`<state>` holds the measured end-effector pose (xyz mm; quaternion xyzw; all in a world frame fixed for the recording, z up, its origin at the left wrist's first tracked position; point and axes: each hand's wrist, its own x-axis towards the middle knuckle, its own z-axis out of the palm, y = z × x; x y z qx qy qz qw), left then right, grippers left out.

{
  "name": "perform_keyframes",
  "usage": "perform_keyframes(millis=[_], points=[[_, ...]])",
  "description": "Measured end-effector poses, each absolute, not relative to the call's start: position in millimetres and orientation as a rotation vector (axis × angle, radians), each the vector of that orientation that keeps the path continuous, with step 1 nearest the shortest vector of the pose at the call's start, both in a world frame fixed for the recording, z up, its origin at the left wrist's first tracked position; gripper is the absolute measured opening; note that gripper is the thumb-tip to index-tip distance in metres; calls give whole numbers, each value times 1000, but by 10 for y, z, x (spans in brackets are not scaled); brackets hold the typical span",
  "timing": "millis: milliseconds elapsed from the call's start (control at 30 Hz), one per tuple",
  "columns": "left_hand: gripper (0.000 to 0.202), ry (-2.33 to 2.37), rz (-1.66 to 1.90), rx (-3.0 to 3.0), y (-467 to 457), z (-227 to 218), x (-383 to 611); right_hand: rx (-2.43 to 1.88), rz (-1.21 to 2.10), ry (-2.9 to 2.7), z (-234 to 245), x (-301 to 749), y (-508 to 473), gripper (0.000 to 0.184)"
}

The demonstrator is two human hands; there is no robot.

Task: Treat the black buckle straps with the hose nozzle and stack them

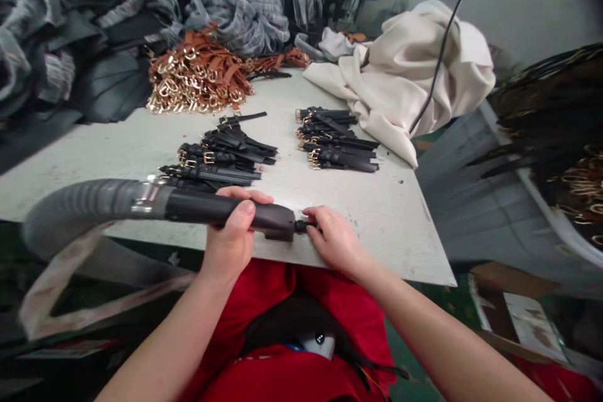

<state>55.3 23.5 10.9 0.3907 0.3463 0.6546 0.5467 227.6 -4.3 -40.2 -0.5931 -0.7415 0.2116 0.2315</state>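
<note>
My left hand [234,229] is wrapped round a black hose nozzle [277,221], which lies level just above the near edge of the table. A grey ribbed hose [89,201] is clamped to its left end and curves down off the table. At the nozzle's right tip, my right hand [335,237] pinches a small black strap [301,226]; most of it is hidden by the fingers and the nozzle. Just beyond the nozzle lies a left pile of black buckle straps [221,163]. A second pile of black buckle straps [339,141] lies farther right.
Brown straps with gold clasps [202,72] are heaped at the back of the white table [400,232]. Dark panels and grey wrapped bundles [235,16] crowd the left and rear. Cream cloth [405,69] drapes the right corner. A grey bin [509,169] stands right, above a cardboard box [513,308].
</note>
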Motion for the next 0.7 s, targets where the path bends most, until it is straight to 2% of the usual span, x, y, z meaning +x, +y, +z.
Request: perform_keyframes(millis=[100, 267, 567, 700], points=[[25, 816, 1592, 1005, 218, 140, 568, -1600, 577, -2026, -421, 2272, -40, 29], [27, 820, 1464, 1090, 203, 159, 631, -1585, 594, -1979, -444, 2270, -43, 32], [24, 808, 1456, 982, 264, 119, 652, -1614, 577, -1981, -395, 2264, -53, 31], [22, 867, 1518, 830, 273, 102, 360, -1596, 552, -2065, -385, 2255, -40, 31]])
